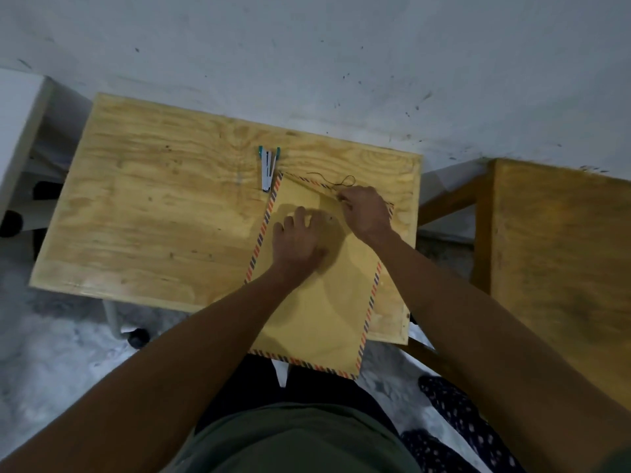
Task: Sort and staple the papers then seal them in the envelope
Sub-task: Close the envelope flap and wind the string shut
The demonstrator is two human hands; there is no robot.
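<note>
While the left hand is pressing flat on the light, floppy striped-edge manila paper envelope, the right hand's fingers are pinching its thin dark closure string.

Wooden table: envelope, stapler.

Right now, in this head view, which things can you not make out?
- Papers: none visible; whether they are inside the envelope cannot be told.
- Closure under the right hand: hidden; only the string loops out.
- Envelope middle: covered by the left hand.
- Stapler: too small to see any staples.
- Table near edge: hidden partly by the forearms.
</note>
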